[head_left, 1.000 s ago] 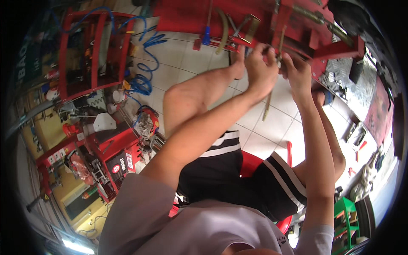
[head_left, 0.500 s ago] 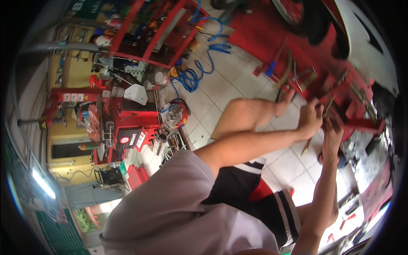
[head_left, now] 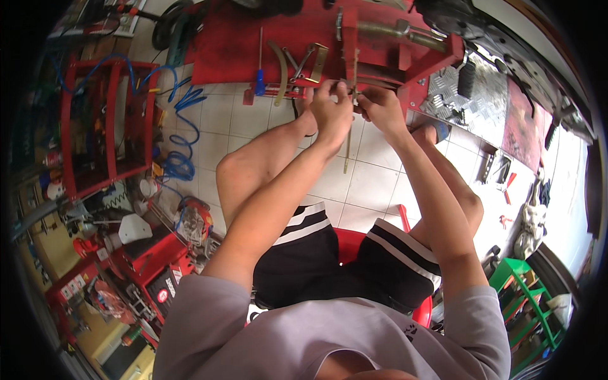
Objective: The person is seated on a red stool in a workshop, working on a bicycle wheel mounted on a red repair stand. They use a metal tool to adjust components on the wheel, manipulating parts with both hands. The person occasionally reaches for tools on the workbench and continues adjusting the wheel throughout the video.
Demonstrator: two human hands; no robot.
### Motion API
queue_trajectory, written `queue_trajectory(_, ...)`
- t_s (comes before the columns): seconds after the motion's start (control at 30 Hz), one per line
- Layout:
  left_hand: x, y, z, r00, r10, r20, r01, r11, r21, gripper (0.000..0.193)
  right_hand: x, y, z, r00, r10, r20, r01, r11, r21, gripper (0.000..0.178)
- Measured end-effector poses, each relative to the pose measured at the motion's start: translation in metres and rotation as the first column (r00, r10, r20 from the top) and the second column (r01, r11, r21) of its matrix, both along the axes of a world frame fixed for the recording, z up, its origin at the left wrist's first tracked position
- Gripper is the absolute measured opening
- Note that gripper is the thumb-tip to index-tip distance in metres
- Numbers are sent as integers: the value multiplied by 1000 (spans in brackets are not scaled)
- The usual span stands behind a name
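Observation:
A long, narrow tan strip [head_left: 348, 149] hangs between my hands over the front edge of the red platform [head_left: 221, 44]. Its upper end rises past my fingers, and its lower end dangles above the floor tiles. The fingers of my left hand [head_left: 332, 115] pinch together beside it, thumb raised. From the other side my right hand [head_left: 382, 111] closes its fingertips at the same spot. Whether the strip is a chain, a hose or a rod is too small to tell. Left of my hands lie a blue-handled screwdriver [head_left: 259, 82], a curved tan strip [head_left: 281, 69], wrenches [head_left: 294, 62] and a brass-coloured bracket [head_left: 318, 63].
A red clamp [head_left: 437, 60] with a thick threaded screw [head_left: 386, 28] stands just beyond my right hand. Coiled blue air hose [head_left: 180, 166] lies left, by a red shelf rack [head_left: 111, 126]. Beneath me is a red stool [head_left: 349, 244]; a green rack [head_left: 525, 297] stands right.
The view has swung to the right and levelled, bringing my hands to the upper middle. Both hands remain together at the tan strip.

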State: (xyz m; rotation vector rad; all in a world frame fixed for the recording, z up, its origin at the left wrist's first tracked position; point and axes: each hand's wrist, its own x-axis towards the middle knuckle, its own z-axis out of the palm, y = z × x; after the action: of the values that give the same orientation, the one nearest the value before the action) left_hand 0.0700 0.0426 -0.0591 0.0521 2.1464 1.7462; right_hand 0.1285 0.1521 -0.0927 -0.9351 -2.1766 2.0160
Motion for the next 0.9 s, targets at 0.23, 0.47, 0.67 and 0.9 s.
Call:
queue_trajectory(0.23,-1,-7,0,1000,-17,-1,17,999,40,18,1,-9,13,992,-5,-126,35,972,233,18)
queue_trajectory(0.47,-1,-6,10,992,-17,126,5,996,91,18,-1,-10,28,1000,-4,-27,13,943,333,15)
queue_trajectory(0.67,-1,-4,8,997,-7,76,3,999,53,19,-2,-5,19,986,29,-164,32,935,354,14)
queue_trajectory(0.9,-1,-4,7,998,-6,61,2,998,58,20,-1,-5,28,991,34,-130,8,951,310,12)
